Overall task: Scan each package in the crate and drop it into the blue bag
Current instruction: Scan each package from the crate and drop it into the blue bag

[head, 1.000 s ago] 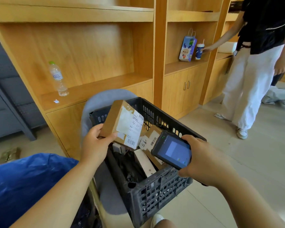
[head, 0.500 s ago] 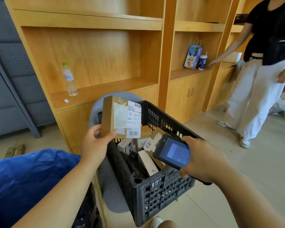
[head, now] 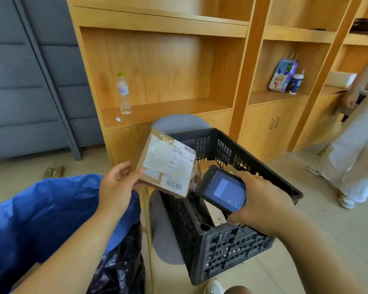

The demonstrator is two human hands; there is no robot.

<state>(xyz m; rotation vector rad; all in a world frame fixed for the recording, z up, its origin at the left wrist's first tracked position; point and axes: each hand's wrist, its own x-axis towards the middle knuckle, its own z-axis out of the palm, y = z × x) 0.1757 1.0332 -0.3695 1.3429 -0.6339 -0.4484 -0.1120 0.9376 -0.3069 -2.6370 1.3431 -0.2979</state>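
**Head view.** The left hand [head: 117, 187] is pinching the lower left corner of a cardboard package [head: 166, 164]. The thumb is lying on the labelled face and the other fingers are passing behind it, hidden. The package is hanging tilted above the near left rim of the black crate [head: 232, 249]. It is just beside the mouth of the blue bag [head: 40, 219] and not yet inside it. The right hand [head: 261, 204] is curling its fingers round a handheld scanner [head: 223, 188], which is pointing toward the lower barcode on the label. At least 1 further box [head: 216, 213] is lying in the crate beneath the scanner.

**Risks, as judged.**
- Held by 1 corner only, the package is liable to swing or slip and fall back among unscanned parcels.
- The label is carrying 2 barcodes, so the scanner may be reading the wrong 1.
- The screen is not showing whether a scan has registered, so an early release would be sending an unscanned parcel into the bag.
- The bag rim is sagging, so a careless drop may be missing the opening.
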